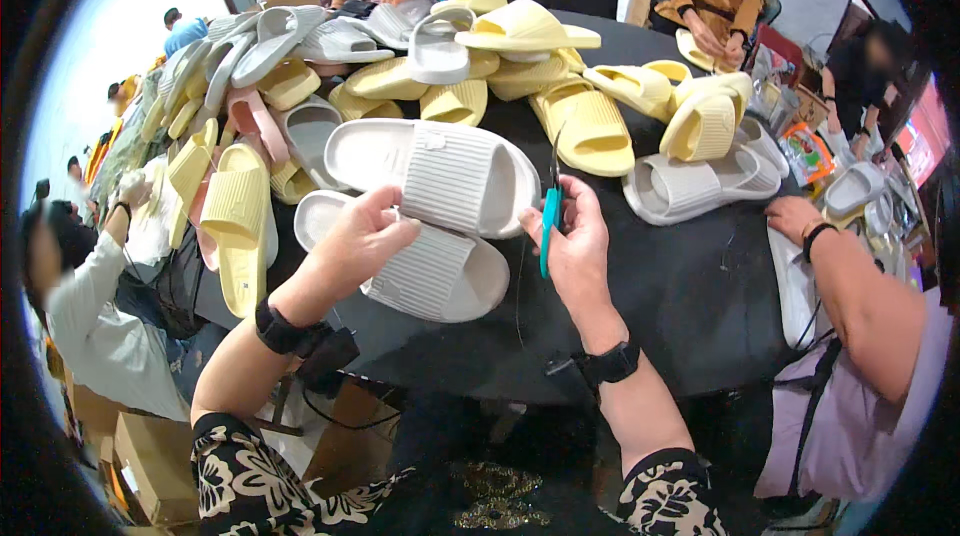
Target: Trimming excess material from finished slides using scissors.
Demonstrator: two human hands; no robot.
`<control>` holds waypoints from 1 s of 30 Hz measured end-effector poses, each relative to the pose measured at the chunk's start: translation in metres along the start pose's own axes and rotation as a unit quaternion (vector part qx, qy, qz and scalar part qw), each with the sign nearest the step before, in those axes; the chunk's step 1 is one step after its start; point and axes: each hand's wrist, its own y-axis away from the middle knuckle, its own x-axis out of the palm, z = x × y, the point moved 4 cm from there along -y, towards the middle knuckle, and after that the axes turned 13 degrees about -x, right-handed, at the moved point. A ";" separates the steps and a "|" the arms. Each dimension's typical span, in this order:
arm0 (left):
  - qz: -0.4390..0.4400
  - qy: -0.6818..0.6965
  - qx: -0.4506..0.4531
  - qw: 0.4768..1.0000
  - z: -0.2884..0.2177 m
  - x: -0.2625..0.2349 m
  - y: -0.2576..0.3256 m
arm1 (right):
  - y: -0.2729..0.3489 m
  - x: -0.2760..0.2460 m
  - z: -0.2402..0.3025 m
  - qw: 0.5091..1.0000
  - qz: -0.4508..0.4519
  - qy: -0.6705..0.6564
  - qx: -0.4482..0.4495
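Two light grey ribbed slippers lie in front of me on the black table, the upper slipper (445, 176) partly covering the lower slipper (425, 276). Above them, my left hand (355, 241) has its thumb and fingers drawn into a pinch by the ribbed strap; what lies between the fingertips is too small to make out. Beside the upper slipper's right end, my right hand (578, 241) grips teal-handled thread snips (549, 221), their dark blades pointing away from me. A thin dark thread (520, 286) runs down between the slippers and my right hand.
A heap of yellow, grey and pink slippers (400, 76) covers the far and left table (680, 286). Grey slippers (690, 186) sit right of the snips. A co-worker's hand (795, 219) rests on a pale slipper at the right edge. Other people work around the table.
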 end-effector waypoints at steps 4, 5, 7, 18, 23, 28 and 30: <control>-0.007 -0.113 -0.007 0.994 0.000 0.002 0.001 | 0.006 0.007 0.004 0.989 -0.007 -0.117 0.088; -0.018 -0.150 0.027 0.988 0.003 0.003 -0.002 | 0.005 0.005 0.000 0.989 -0.028 -0.123 0.072; -0.035 -0.213 0.070 0.974 -0.007 0.005 0.005 | 0.002 -0.003 -0.005 0.986 -0.065 -0.146 0.044; -0.090 -0.528 0.197 0.821 -0.034 -0.025 0.034 | -0.019 -0.037 0.005 0.963 -0.164 -0.214 0.003; -0.067 -0.656 0.254 0.708 -0.021 -0.044 0.033 | -0.018 -0.037 -0.003 0.978 -0.145 -0.149 -0.007; -0.125 -0.624 0.290 0.715 0.006 -0.060 0.027 | -0.020 -0.033 -0.009 0.987 -0.114 -0.118 0.001; -0.214 -0.576 0.285 0.736 0.015 -0.069 0.027 | -0.021 -0.036 -0.013 0.985 -0.098 -0.126 0.064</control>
